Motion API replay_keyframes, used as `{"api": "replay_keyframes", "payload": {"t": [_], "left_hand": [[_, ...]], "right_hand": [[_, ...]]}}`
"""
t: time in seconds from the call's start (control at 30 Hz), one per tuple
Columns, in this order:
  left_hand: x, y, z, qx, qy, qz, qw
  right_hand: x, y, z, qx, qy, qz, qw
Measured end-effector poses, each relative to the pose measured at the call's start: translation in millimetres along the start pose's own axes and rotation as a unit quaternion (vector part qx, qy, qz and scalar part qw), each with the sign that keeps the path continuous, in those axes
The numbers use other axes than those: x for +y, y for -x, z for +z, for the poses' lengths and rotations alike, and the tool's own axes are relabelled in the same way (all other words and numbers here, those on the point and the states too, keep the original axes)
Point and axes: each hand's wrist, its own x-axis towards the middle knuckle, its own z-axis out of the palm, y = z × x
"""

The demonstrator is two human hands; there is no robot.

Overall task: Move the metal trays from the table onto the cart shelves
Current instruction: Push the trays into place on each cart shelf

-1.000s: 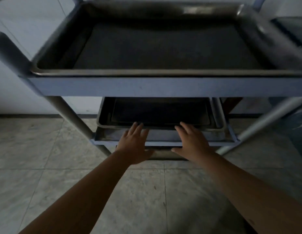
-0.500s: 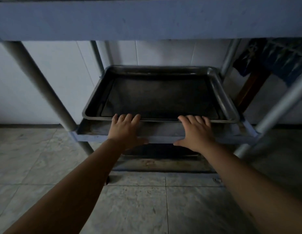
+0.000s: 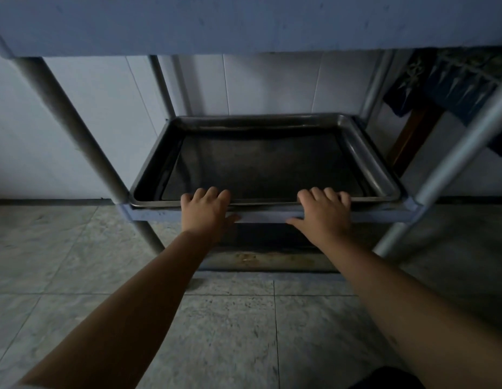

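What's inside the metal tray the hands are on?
Nothing shows inside the metal tray: just its dark, bare bottom. The left hand and right hand rest on its near rim, fingers covering a small strip there.

upper shelf (image 3: 244,23): cut off at top | hands' fingertips (image 3: 213,192): hidden behind tray rim (image 3: 266,203)

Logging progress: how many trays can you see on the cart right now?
1. The tray sits on the middle shelf, both hands on its near rim. The top shelf's contents are hidden.
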Motion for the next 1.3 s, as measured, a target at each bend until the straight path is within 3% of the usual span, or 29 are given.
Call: {"api": "replay_keyframes", "payload": {"t": [0.43, 0.53, 0.7, 0.77, 0.83, 0.9, 0.97, 1.03, 1.2, 1.3], "left_hand": [[-1.0, 11.9, -3.4, 0.026, 0.026, 0.002, 0.999], [0.4, 21.0, 2.3, 0.038, 0.042, 0.016, 0.998], [2.1, 68.6, 41.5, 0.076, 0.088, 0.063, 0.991], [1.7, 92.4, 71.0, 0.054, 0.076, 0.138, 0.986], [-1.4, 103.9, 100.9, -0.024, 0.049, 0.185, 0.981], [-4.0, 102.4, 128.9, -0.123, 0.045, 0.173, 0.976], [-7.9, 93.0, 154.9, -0.195, 0.058, 0.136, 0.969], [-11.7, 79.2, 181.9, -0.226, 0.075, 0.111, 0.965], [-17.9, 50.0, 247.4, -0.281, 0.097, 0.05, 0.953], [-22.6, 51.6, 283.6, -0.279, 0.072, 0.023, 0.957]], "right_hand": [[-6.9, 13.3, 3.2, 0.018, 0.026, 0.009, 0.999], [-6.0, 17.9, 3.4, 0.055, -0.001, 0.002, 0.999], [-15.8, 68.7, 27.8, 0.061, -0.082, -0.079, 0.992], [-21.3, 92.1, 48.3, 0.021, -0.091, -0.133, 0.987], [-21.0, 103.0, 70.0, -0.068, -0.104, -0.14, 0.982], [-16.8, 102.4, 95.8, -0.197, -0.128, -0.088, 0.968], [-15.7, 98.3, 125.3, -0.274, -0.171, -0.025, 0.946], [-15.9, 88.8, 159.3, -0.295, -0.188, 0.006, 0.937], [-15.1, 62.9, 236.5, -0.361, -0.106, -0.02, 0.927], [-10.1, 66.2, 270.0, -0.383, -0.082, -0.003, 0.92]]}}
